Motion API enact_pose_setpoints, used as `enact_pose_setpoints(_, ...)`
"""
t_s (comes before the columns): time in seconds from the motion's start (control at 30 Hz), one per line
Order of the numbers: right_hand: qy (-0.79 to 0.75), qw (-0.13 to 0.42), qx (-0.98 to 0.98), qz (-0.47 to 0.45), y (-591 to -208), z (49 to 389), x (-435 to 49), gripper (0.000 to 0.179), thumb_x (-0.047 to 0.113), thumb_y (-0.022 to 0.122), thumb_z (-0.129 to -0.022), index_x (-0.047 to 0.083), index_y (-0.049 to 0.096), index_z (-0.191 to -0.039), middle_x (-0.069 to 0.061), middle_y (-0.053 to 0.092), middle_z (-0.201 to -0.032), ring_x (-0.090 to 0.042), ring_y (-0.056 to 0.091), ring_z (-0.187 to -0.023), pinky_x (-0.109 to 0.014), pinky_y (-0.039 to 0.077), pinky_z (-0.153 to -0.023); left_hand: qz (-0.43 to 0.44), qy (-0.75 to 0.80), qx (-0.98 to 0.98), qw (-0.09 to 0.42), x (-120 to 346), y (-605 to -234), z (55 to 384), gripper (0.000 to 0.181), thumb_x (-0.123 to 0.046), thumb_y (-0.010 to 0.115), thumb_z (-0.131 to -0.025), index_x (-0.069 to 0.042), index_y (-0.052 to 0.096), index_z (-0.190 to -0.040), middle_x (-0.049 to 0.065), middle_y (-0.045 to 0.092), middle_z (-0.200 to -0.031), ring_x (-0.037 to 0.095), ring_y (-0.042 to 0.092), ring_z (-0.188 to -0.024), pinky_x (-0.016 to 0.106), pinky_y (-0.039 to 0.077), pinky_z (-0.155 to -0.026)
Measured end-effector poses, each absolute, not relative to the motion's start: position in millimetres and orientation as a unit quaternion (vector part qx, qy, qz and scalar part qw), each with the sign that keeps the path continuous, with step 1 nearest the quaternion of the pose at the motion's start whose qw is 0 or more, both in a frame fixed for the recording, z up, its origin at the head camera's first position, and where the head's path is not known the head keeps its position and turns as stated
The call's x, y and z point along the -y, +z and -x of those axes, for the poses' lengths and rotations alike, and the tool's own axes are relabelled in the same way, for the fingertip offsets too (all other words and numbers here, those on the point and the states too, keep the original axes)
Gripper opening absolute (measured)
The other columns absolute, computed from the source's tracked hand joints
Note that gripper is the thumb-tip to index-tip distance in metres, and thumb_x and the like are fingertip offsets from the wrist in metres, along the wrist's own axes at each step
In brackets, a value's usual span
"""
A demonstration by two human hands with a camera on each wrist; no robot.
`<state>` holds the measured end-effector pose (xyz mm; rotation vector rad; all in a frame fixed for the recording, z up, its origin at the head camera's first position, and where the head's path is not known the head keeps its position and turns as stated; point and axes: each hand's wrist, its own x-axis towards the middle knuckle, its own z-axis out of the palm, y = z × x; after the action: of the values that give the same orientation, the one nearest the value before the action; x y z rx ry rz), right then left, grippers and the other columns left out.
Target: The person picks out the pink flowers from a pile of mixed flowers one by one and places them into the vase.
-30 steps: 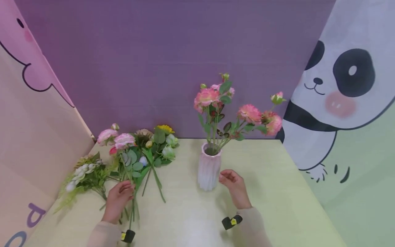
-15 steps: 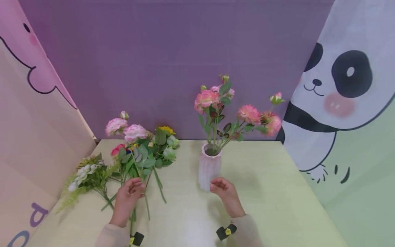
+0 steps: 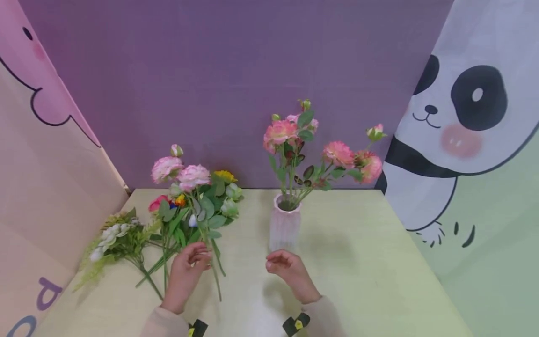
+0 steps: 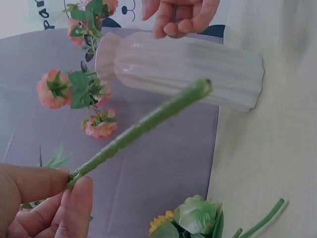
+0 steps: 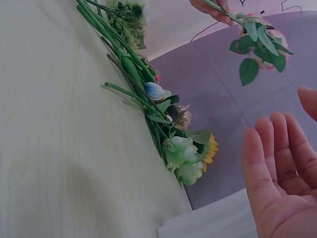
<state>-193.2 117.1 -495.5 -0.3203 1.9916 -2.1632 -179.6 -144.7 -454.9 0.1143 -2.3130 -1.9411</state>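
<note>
While the left hand [image 3: 188,274] pinched the flower [image 3: 207,206], the vase [image 3: 285,229] stood to its right

Topped by two pale pink blooms [image 3: 193,178] and a bud [image 3: 177,150], the flower was held above the left half of the table [image 3: 370,262]. Its long axis tilted: blooms up toward the far edge, bare stem [image 4: 143,128] running down toward the person and slightly rightward, its end well apart from the vase. The vase stood upright near the far edge, right of centre. The right hand [image 3: 290,274] was nearer to it, just in front, fingers loosely bent and holding nothing; whether it touched the vase could not be told. Coral flowers [image 3: 281,133] rose from the vase, some leaning toward the right edge. Loose flowers [image 3: 229,207] lay around the far left corner.
</note>
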Motion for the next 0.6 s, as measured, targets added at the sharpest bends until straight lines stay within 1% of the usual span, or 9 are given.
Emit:
enact_pose_setpoints(0.17, -0.731, 0.091, -0.663, 0.130, -491, 193, -113, 0.034, 0.000, 0.063, -0.087, -0.021, 0.050, -0.110, 0.004, 0.064, -0.091, -0.009, 0.062, -0.085, -0.025, 0.053, -0.081, -0.018, -0.641, 0.764, 0.070, 134, -452, 176, 0.029, 0.001, 0.062, -0.087, 0.006, 0.056, -0.115, 0.021, 0.061, -0.109, 0.005, 0.060, -0.082, 0.023, 0.056, -0.071)
enact_pose_setpoints(0.23, -0.731, 0.088, -0.663, 0.139, -487, 193, -111, 0.035, 0.002, 0.064, -0.087, -0.021, 0.050, -0.110, 0.001, 0.064, -0.091, -0.009, 0.062, -0.085, -0.025, 0.053, -0.082, -0.010, -0.642, 0.763, 0.076, 130, -451, 174, 0.029, 0.001, 0.063, -0.087, 0.007, 0.057, -0.115, 0.020, 0.061, -0.109, 0.005, 0.060, -0.083, 0.023, 0.056, -0.070)
enact_pose_setpoints(0.37, -0.725, 0.074, -0.669, 0.149, -479, 195, -106, 0.032, 0.004, 0.064, -0.087, -0.017, 0.054, -0.109, -0.007, 0.063, -0.095, -0.010, 0.062, -0.085, -0.026, 0.053, -0.082, -0.001, -0.639, 0.765, 0.083, 121, -449, 171, 0.027, 0.000, 0.065, -0.086, 0.005, 0.061, -0.113, 0.019, 0.062, -0.108, 0.007, 0.060, -0.083, 0.023, 0.056, -0.068)
enact_pose_setpoints(0.6, -0.727, 0.060, -0.667, 0.150, -468, 197, -98, 0.031, 0.004, 0.064, -0.088, -0.014, 0.056, -0.111, -0.011, 0.064, -0.097, -0.011, 0.063, -0.087, -0.026, 0.052, -0.083, 0.017, -0.648, 0.758, 0.072, 104, -446, 169, 0.026, 0.003, 0.066, -0.084, 0.002, 0.063, -0.110, 0.015, 0.065, -0.101, 0.012, 0.062, -0.080, 0.026, 0.057, -0.065)
